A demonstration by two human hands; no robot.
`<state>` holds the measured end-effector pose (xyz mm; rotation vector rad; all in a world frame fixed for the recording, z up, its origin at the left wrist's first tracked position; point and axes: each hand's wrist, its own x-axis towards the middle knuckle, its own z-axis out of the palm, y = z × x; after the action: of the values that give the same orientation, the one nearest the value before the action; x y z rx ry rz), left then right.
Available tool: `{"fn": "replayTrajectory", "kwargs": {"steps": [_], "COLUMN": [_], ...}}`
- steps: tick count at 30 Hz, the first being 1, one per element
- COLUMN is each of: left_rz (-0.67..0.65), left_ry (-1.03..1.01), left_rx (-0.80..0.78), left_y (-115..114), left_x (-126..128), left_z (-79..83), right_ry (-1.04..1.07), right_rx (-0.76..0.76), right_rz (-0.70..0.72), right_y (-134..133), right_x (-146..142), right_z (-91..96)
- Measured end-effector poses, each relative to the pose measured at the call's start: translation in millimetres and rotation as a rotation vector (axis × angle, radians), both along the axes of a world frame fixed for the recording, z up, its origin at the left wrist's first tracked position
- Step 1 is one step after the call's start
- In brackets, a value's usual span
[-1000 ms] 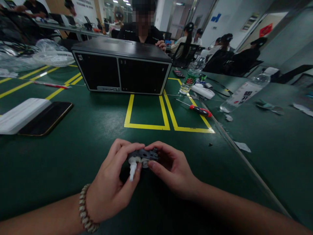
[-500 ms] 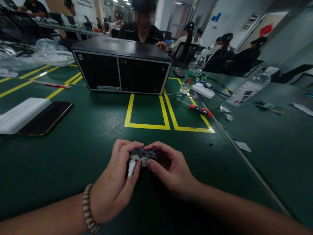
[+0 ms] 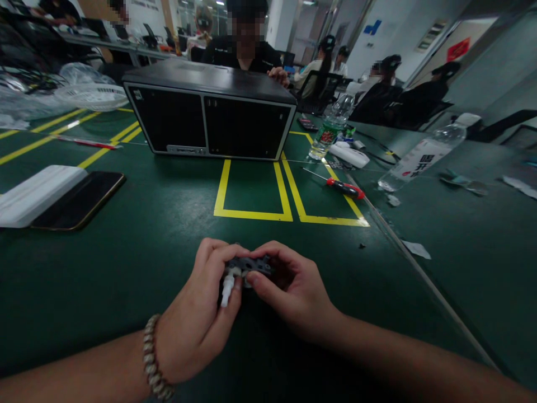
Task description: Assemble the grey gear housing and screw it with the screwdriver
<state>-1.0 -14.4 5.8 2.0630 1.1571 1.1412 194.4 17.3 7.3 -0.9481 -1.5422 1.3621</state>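
Observation:
Between my two hands is a small dark grey plastic gear assembly (image 3: 257, 265) with holes in its frame. Pale gears show at its near side, and a white stepped shaft (image 3: 227, 290) sticks out toward me. My left hand (image 3: 201, 302), a beaded bracelet at its wrist, grips the left end with fingers above and thumb below. My right hand (image 3: 293, 291) pinches the right end, its thumb pressed on the pale gears and its fingers along the top. The fingers hide much of the assembly, which is held over the green table (image 3: 168, 268).
A black case (image 3: 210, 89) stands ahead, a person's hand on its top. Toward the right lie a screwdriver (image 3: 346, 187) and two plastic bottles (image 3: 331, 129). On the left are a phone (image 3: 84, 201) and a white box (image 3: 42, 190). Yellow tape marks the table.
My right thumb has shifted slightly left and up over the pale gears, covering more of them. Both hands keep hold of the gear assembly.

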Motion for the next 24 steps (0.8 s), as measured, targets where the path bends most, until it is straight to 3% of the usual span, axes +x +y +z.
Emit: {"fn": "replayTrajectory", "kwargs": {"steps": [8,13,19,24], "left_rz": [0.007,-0.015,0.018,0.003], "left_ry": [0.004,-0.053,-0.083,-0.059], "left_rx": [0.079,0.095,0.059,0.066], "left_y": [4,1,2,5], "left_x": [0,-1,-1,-2], "left_z": [0.4,0.7,-2.1,-3.7], "right_ry": [-0.112,-0.186,-0.227,-0.258], "right_rx": [0.413,0.639,0.773,0.785], "right_rz": [-0.106,-0.101,-0.027,-0.005], "right_y": [2,5,9,9], "right_x": [4,13,17,15], "right_z": [-0.6,-1.7,0.5,0.0]}}
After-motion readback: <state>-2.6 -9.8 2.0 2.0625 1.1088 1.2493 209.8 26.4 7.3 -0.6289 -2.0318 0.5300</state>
